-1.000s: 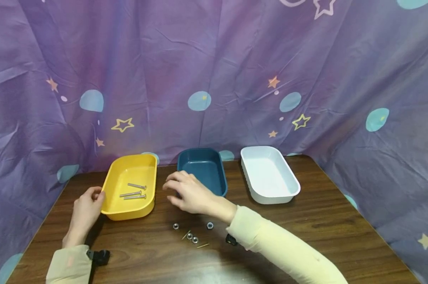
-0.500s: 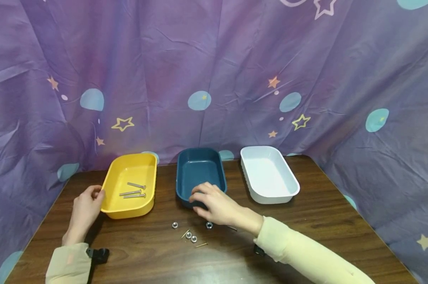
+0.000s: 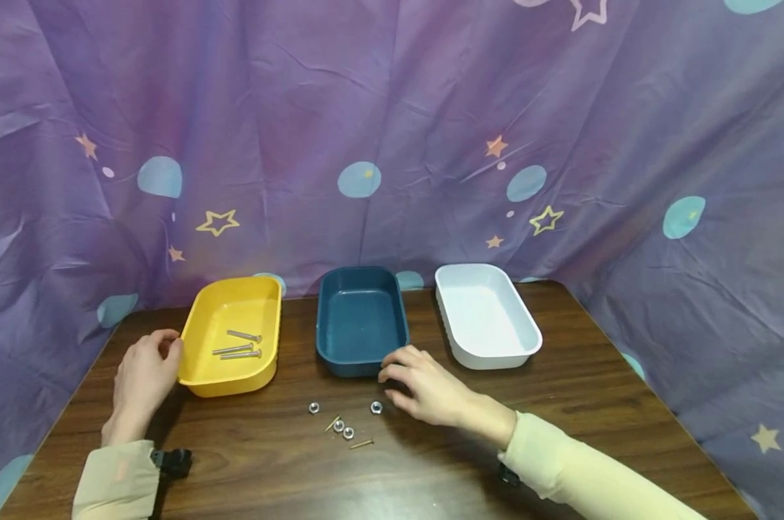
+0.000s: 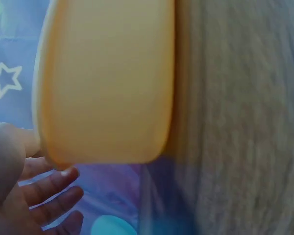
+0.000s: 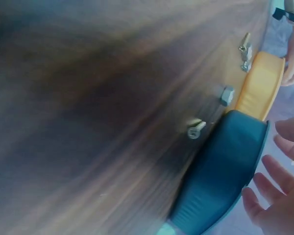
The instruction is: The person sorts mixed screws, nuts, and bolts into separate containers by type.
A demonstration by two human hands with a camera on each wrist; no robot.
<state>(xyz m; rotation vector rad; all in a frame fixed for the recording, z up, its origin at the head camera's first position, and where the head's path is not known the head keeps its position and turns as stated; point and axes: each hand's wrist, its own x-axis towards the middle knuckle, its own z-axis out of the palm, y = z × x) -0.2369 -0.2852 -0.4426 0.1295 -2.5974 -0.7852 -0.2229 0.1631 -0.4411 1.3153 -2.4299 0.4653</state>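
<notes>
My left hand [image 3: 146, 379] grips the left rim of the yellow tray [image 3: 232, 386], thumb on one side and fingers on the other. Three silver bolts [image 3: 240, 354] lie in that tray. In the left wrist view the thumb meets the rim of the yellow tray [image 4: 108, 88], the other fingers spread below. My right hand [image 3: 431, 390] hovers by the front right corner of the blue tray [image 3: 362, 368], fingers loosely bent around nothing. Near it on the table lies a nut [image 3: 376, 407]. The right wrist view also has a small screw [image 5: 196, 129] beside the blue tray.
Several nuts lie on the brown wooden table [image 3: 268, 462], among them a left one [image 3: 313, 408], with brass screws [image 3: 361, 444] close by. A white tray [image 3: 531, 354] stands at the right. Behind the trays hangs a purple patterned curtain [image 3: 300, 144].
My right hand has moved right and nearer, from between the yellow and blue trays to the blue tray's front right corner. My left hand stays at the yellow rim. The view shifts slightly.
</notes>
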